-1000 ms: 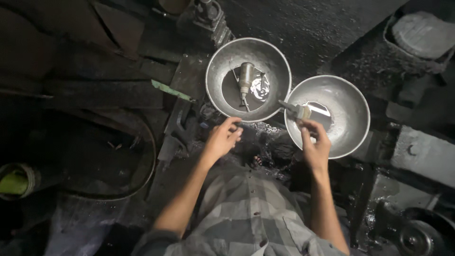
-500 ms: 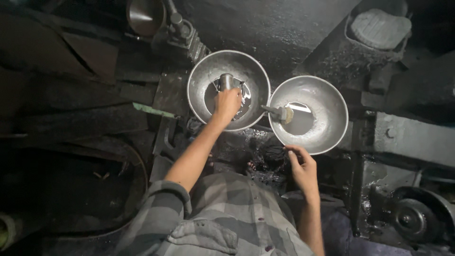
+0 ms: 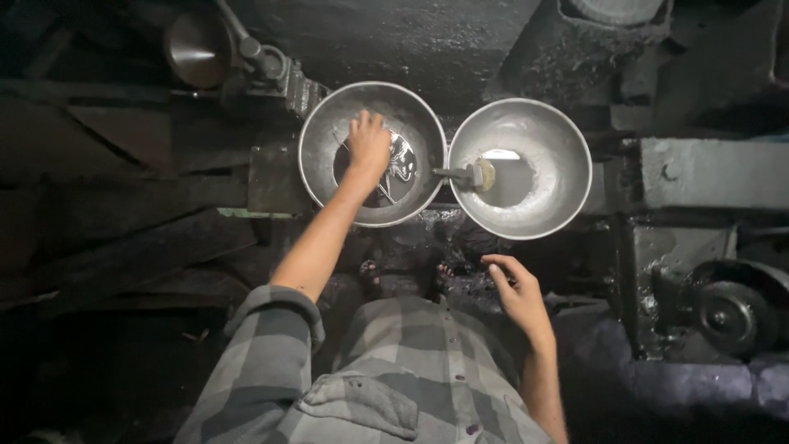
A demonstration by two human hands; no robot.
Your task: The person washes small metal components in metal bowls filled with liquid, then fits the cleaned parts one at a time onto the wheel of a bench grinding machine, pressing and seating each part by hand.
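A person looks down at two round shiny metal bowls that sit side by side on a dark, greasy machine. The left round grey metal bowl (image 3: pixel 374 152) is the one to start from.

The left hand (image 3: pixel 367 146) reaches deep into this bowl. The fingers are bent down over something in the middle of the bowl, where bright bits of shiny metal (image 3: pixel 401 163) lie on the bottom. The hand hides what is under it, so I cannot tell if the fingers are gripping anything or only pressing down.

Just to the right of that bowl, with rims almost touching, is the second round grey metal bowl (image 3: pixel 555 193). A short metal rod with a pale round tip (image 3: pixel 470 174) pokes from the place where the two bowls meet into this second bowl.

The right hand (image 3: pixel 518 292) hangs below the second bowl, near the person's body. Its fingers are spread loose and curled a little. It holds nothing and touches nothing.

Below the left bowl is the person's grey checked shirt (image 3: pixel 394 370), with the sleeve rolled up on the left arm.

Up and to the left of the left bowl sits a dark metal funnel-shaped cup (image 3: pixel 196 51) on a rod. Far to the right and lower down is a dark round wheel (image 3: pixel 727 311).
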